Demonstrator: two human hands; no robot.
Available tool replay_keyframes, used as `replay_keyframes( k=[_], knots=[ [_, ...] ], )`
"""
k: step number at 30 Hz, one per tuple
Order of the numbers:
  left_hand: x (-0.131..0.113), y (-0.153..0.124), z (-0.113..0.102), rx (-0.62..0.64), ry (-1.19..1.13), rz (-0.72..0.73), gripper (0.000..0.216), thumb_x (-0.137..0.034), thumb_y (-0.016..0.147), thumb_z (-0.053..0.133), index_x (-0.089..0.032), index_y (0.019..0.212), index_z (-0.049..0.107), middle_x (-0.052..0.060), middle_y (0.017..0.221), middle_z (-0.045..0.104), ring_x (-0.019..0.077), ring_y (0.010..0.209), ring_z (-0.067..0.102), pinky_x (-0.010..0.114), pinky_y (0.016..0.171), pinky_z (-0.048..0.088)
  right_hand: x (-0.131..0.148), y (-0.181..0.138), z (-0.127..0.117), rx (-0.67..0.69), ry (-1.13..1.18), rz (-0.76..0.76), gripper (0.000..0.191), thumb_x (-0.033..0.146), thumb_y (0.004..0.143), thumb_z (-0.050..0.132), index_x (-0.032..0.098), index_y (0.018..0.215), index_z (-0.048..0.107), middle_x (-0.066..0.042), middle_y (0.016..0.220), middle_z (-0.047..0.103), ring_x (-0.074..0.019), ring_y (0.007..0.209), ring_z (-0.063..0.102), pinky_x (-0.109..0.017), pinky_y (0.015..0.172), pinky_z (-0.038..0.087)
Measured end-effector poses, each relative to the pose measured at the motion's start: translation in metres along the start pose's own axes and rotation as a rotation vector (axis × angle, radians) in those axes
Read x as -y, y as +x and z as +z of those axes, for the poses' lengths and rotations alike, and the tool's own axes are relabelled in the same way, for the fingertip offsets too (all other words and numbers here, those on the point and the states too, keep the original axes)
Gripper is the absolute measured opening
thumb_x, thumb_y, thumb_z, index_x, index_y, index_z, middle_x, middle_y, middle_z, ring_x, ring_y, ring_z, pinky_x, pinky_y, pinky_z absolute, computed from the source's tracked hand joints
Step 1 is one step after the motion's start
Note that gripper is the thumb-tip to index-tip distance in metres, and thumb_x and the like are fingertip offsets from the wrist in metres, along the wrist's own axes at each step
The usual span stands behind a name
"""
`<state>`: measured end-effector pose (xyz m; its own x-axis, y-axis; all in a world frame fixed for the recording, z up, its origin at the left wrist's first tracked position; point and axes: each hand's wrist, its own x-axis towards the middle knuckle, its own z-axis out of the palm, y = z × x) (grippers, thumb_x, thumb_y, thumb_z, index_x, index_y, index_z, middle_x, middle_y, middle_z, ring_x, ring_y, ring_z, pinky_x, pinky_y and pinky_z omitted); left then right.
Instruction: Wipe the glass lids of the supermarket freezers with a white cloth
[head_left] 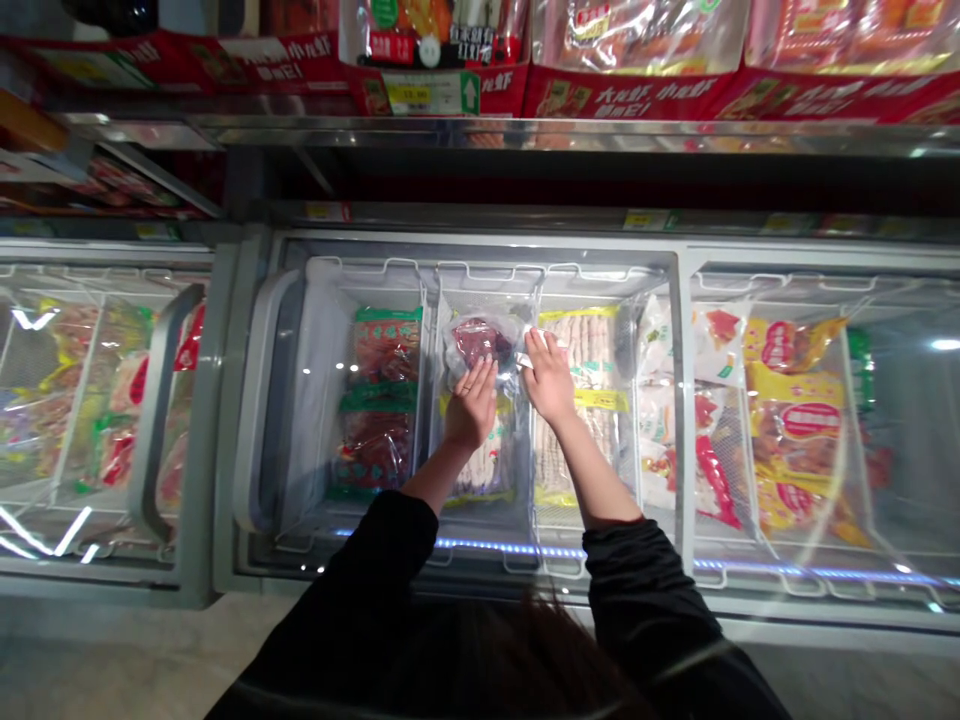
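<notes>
Both my hands reach into an open chest freezer [480,250]. My left hand [472,405] lies with closed fingers on the near side of a clear bag of dark red meat [480,340], which rests at the back of the middle wire basket. My right hand [549,378] grips the bag's right edge, fingers curled on the plastic. Under the bag lie packs of pale sliced meat [484,465]. I wear black sleeves.
A basket of red packs with green labels [382,400] sits to the left, and a basket of pale sliced packs [589,350] to the right. Glass lids [817,400] cover the yellow and red packs at right and another freezer [90,400] at left. Shelves of red boxes [637,60] hang above.
</notes>
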<state>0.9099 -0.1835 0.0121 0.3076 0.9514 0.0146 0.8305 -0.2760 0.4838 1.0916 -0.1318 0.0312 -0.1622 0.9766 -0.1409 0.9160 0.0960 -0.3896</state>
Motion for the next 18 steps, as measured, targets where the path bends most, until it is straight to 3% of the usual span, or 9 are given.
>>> replay_keyframes(
  k=[3, 6, 11, 15, 18],
  knots=[
    [-0.001, 0.001, -0.002, -0.017, -0.016, -0.006, 0.053, -0.014, 0.103, 0.032, -0.012, 0.155, 0.038, 0.012, 0.162, 0.039, 0.0186, 0.155, 0.026, 0.038, 0.129, 0.029, 0.004, -0.004, -0.003, 0.075, -0.005, -0.114, 0.063, 0.021, 0.097, 0.036, 0.018, 0.16, 0.035, 0.0, 0.166, 0.034, -0.024, 0.156, 0.022, -0.05, 0.128, 0.025],
    [0.003, 0.003, -0.004, -0.061, -0.057, 0.031, 0.053, -0.013, 0.101, 0.035, -0.011, 0.153, 0.041, 0.013, 0.16, 0.043, 0.0211, 0.153, 0.032, 0.043, 0.127, 0.032, -0.013, -0.022, -0.009, 0.129, 0.01, -0.199, 0.064, 0.019, 0.095, 0.038, 0.024, 0.159, 0.036, 0.003, 0.164, 0.037, -0.0206, 0.156, 0.025, -0.048, 0.128, 0.026],
    [0.015, 0.029, -0.016, -0.127, -0.07, 0.095, 0.054, -0.01, 0.099, 0.035, -0.007, 0.152, 0.043, 0.014, 0.16, 0.043, 0.0206, 0.154, 0.031, 0.043, 0.127, 0.03, -0.038, -0.028, -0.01, 0.003, 0.042, 0.011, 0.064, 0.02, 0.096, 0.036, 0.023, 0.16, 0.037, -0.001, 0.164, 0.038, -0.024, 0.155, 0.026, -0.051, 0.127, 0.029],
    [0.024, 0.064, -0.017, -0.097, -0.05, 0.106, 0.053, -0.013, 0.1, 0.036, -0.006, 0.153, 0.042, 0.013, 0.162, 0.04, 0.0207, 0.155, 0.028, 0.042, 0.128, 0.025, -0.018, 0.004, -0.001, -0.08, 0.008, 0.13, 0.064, 0.02, 0.096, 0.034, 0.017, 0.16, 0.034, -0.004, 0.166, 0.035, -0.0285, 0.156, 0.024, -0.055, 0.126, 0.028],
    [0.026, 0.082, -0.008, -0.079, -0.009, 0.081, 0.054, -0.014, 0.1, 0.038, -0.009, 0.153, 0.042, 0.012, 0.162, 0.041, 0.0217, 0.154, 0.03, 0.043, 0.128, 0.026, 0.0, 0.023, 0.0, -0.054, -0.025, 0.097, 0.064, 0.021, 0.096, 0.034, 0.014, 0.16, 0.034, -0.005, 0.167, 0.032, -0.0289, 0.156, 0.022, -0.055, 0.126, 0.027]
  ],
)
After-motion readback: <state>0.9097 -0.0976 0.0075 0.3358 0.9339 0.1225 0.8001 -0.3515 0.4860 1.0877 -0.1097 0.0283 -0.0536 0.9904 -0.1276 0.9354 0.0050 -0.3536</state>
